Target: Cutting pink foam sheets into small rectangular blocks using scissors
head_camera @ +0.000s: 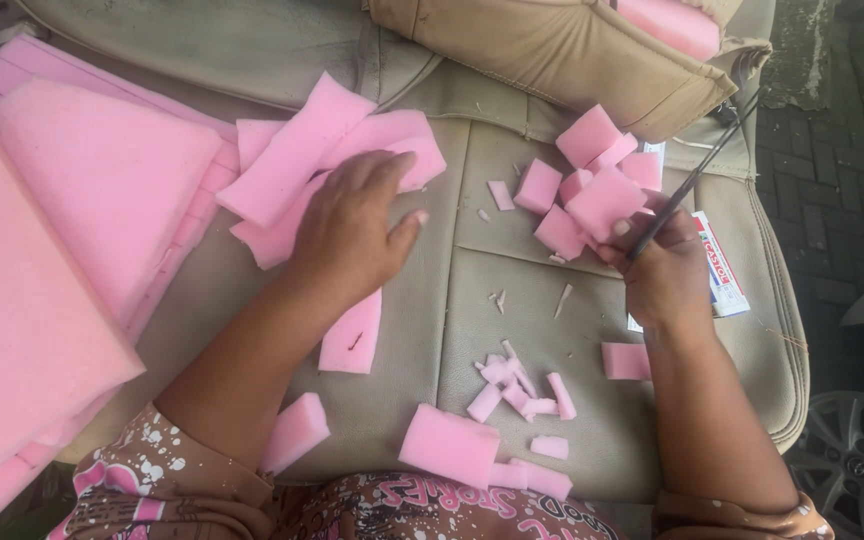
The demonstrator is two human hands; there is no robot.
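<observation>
My left hand lies palm down on a heap of long pink foam strips at the middle left of a beige car seat cushion. My right hand is closed around the handles of dark scissors, whose blades point up and to the right. Just left of that hand lies a cluster of pink foam blocks. Small foam offcuts and a larger pink block lie near the front edge of the cushion.
Big slabs of pink foam are stacked at the left. A tan cushion sits at the top. A small white packet lies under my right hand. A paved floor and a car wheel show at the right.
</observation>
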